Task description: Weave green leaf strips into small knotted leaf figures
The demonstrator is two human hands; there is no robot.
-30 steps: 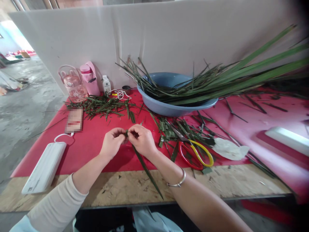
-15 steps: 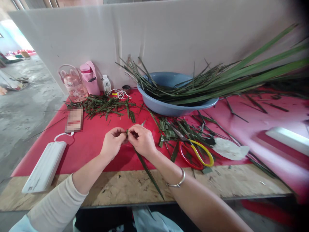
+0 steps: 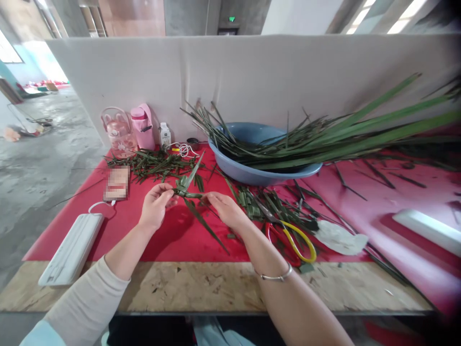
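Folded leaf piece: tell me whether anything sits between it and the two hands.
Nothing visible does. The left hand pinches the folded leaf piece at its left end, and the right hand grips a strip at its right.

Bare red mat (image 3: 173, 238) near the hands; scissors (image 3: 288, 235) and basin (image 3: 259, 170) crowd the right.

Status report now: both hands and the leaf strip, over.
Left hand pinches folded leaf strip. Right hand grips its other end. Scissors lie right of them, apart.
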